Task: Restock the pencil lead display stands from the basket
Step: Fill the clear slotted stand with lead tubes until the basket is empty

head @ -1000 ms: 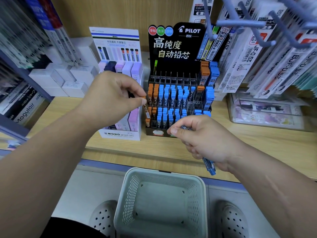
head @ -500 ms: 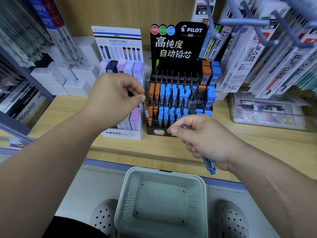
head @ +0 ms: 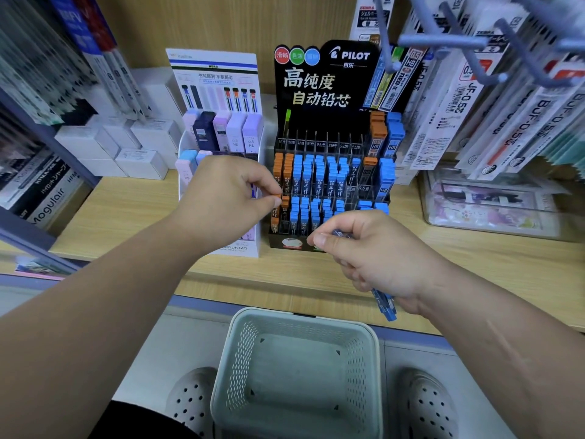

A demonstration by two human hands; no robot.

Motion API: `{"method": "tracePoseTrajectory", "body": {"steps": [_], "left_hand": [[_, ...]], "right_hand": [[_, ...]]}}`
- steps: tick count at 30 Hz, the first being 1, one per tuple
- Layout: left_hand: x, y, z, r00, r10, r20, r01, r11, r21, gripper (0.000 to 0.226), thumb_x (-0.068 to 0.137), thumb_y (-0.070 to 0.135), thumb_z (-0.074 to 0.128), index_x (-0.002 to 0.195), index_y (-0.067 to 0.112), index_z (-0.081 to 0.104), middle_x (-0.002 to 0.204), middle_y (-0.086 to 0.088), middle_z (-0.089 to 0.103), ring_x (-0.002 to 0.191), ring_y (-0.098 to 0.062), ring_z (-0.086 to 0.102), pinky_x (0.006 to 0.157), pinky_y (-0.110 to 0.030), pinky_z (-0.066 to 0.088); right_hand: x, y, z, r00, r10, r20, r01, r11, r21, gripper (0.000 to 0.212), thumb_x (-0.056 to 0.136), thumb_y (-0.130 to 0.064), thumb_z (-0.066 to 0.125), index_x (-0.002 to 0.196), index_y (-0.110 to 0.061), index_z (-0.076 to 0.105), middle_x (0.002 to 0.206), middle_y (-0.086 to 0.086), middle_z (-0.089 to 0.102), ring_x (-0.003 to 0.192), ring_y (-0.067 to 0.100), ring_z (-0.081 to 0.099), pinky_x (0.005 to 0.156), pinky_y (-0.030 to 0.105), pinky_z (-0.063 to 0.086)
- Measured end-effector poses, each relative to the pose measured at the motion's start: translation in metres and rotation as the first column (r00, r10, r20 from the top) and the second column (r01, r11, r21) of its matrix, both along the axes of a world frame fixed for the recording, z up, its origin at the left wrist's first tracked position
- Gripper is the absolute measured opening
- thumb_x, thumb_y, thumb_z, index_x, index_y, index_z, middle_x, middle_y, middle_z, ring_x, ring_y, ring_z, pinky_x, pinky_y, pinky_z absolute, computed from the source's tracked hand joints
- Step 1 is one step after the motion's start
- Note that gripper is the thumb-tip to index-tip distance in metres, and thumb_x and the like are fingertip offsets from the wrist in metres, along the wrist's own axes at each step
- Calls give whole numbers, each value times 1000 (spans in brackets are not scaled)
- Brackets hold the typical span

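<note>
Wooden shelf, black lead stand; left hand pinching orange-capped tube, right hand clutching blue tubes.

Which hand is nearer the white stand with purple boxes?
Left. The left hand is in front of the white stand; the right hand is farther right, before the black stand.

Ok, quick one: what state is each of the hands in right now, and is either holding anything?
Left hand: pinches an orange-capped lead case at the Pilot display stand.
Right hand: grips blue lead cases, whose ends poke out below the palm.
</note>
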State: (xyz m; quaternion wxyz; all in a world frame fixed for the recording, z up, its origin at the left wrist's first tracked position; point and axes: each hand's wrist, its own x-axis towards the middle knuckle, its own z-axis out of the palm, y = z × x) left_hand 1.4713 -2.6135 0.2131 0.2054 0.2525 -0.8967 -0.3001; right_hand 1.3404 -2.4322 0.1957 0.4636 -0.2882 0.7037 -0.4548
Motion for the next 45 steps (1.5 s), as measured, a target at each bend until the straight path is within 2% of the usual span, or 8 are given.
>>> {"method": "tracePoseTrajectory", "body": {"steps": [4, 9, 12, 16, 26, 32, 40, 45], "left_hand": [[-1, -3, -4, 1000, -11, -19, 11, 1000, -3, 7, 81, 16, 82, 79, 21, 77, 48, 3, 53, 53, -22, 50, 51, -19, 40], [-1, -1, -10, 999, -39, 3, 39, 999, -29, 6, 79, 11, 82, 78, 15, 78, 52, 22, 55, 53, 0, 52, 54, -9, 37], [-3, -2, -11, 997, -75, 0, 75, 994, -78, 6, 78, 7, 82, 78, 11, 79, 65, 21, 57, 60, 10, 53, 60, -4, 36], [-3, -6, -13, 991, -131, 40, 136, 975, -175, 6, 77, 7, 82, 76, 11, 78, 70, 16, 59, 68, 1, 58, 70, -24, 50], [-4, -6, -12, 973, -208, 105, 230, 929, -290, 9, 80, 8, 79, 72, 13, 77, 66, 18, 52, 70, -9, 57, 71, -27, 50], [-2, -8, -19, 971, -193, 139, 231, 904, -361, 13, 73, 21, 84, 71, 11, 75, 70, 3, 68, 72, -21, 65, 65, -40, 56], [0, -9, -21, 981, -161, 112, 191, 916, -353, 8, 80, 10, 79, 73, 13, 76, 76, 3, 71, 72, -18, 64, 68, -37, 56], [-2, -12, -19, 974, -160, 161, 200, 939, -280, 5, 84, 15, 77, 84, 18, 73, 79, 10, 62, 76, -9, 56, 71, -27, 43]], "right_hand": [[-1, 1, 1, 1000, 2, 3, -2, 1000, 5, 12, 97, -25, 68, 87, -22, 75, 59, 4, 36, 52, 18, 26, 48, 28, 23], [-1, 1, 3, 1000, 4, -4, -4, 1000, 5, 11, 97, -25, 67, 91, -19, 74, 59, 4, 35, 51, 18, 27, 48, 28, 24], [-1, 1, 3, 1000, 7, -11, -7, 1000, 1, 11, 97, -25, 68, 90, -20, 75, 59, 4, 36, 52, 18, 27, 48, 28, 25], [-2, 2, 3, 1000, 6, -18, -6, 1000, 9, 11, 97, -26, 68, 90, -21, 75, 58, 3, 37, 52, 18, 28, 48, 28, 25], [0, 2, 5, 1000, 10, -19, -10, 1000, 5, 11, 98, -26, 67, 93, -19, 74, 60, 4, 35, 53, 18, 28, 46, 26, 26], [0, 5, 7, 1000, -4, -12, 4, 1000, 14, 12, 98, -26, 67, 93, -18, 74, 59, 1, 36, 52, 17, 28, 46, 26, 26], [-1, 5, 8, 1000, -7, -27, 8, 1000, 14, 12, 98, -26, 66, 93, -19, 74, 53, -4, 38, 50, 16, 29, 44, 24, 28], [1, 4, 8, 1000, 4, -9, -4, 1000, 10, 12, 99, -24, 65, 94, -17, 73, 54, -2, 37, 50, 16, 27, 45, 25, 26]]}}
